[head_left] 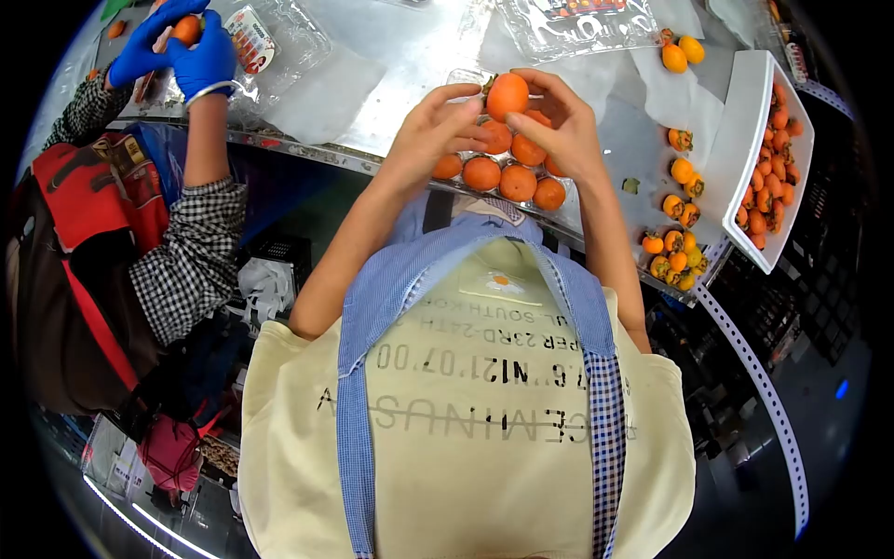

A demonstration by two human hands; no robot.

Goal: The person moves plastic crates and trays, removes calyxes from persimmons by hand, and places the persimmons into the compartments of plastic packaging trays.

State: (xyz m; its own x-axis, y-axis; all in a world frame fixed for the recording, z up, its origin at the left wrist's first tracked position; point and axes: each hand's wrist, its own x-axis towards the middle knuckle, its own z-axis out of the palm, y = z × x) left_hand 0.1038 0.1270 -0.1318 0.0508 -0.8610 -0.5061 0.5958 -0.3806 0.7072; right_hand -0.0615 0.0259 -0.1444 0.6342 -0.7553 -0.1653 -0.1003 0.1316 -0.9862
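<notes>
An orange persimmon (507, 95) is raised above a clear plastic tray (453, 186), its stem end turned to the left. My right hand (566, 126) grips this fruit between thumb and fingertips. From the other side my left hand (433, 130) reaches in, fingers curved and apart, tips close beside the stem; whether they touch it I cannot tell. Under both hands, several persimmons (518, 183) sit in the tray at the table's near edge. Part of the tray is hidden by my hands.
On the left, a co-worker's blue-gloved hands (200, 56) hold a persimmon near clear packaging (279, 47). Loose persimmons (675, 252) lie along the right of the metal table (410, 65). A white crate (736, 140) full of persimmons stands beyond them. Another clear package (577, 33) lies at the back.
</notes>
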